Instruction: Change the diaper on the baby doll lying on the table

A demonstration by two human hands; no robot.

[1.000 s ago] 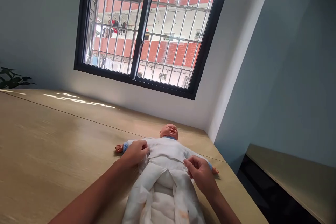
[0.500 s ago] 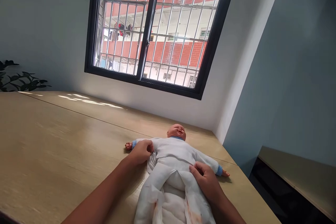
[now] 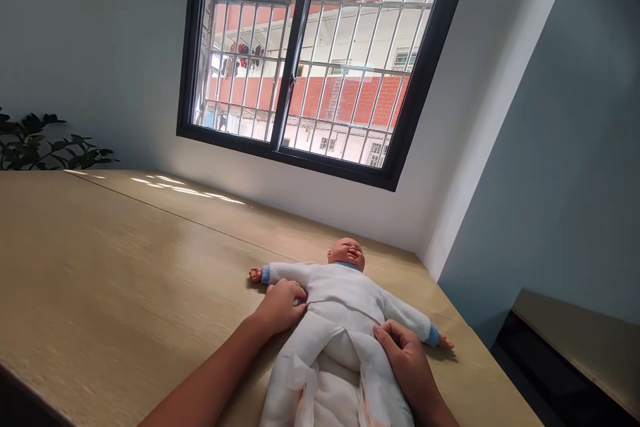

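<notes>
A baby doll in a white padded suit with blue cuffs lies face up on a wooden table, arms stretched out to both sides. My left hand is closed on the white cloth at the doll's side, just under its arm. My right hand grips the cloth at the doll's other hip, fingers curled into the fabric. The suit's legs run off the bottom of the picture.
A barred window is set in the wall behind the table. A green plant stands at the far left. The table's right edge drops to a dark gap, with a lower wooden ledge beyond it.
Both hands have slid down the doll's sides, from near the shoulders to the waist and hip. The camera has turned a little to the left, so the doll sits further right.
</notes>
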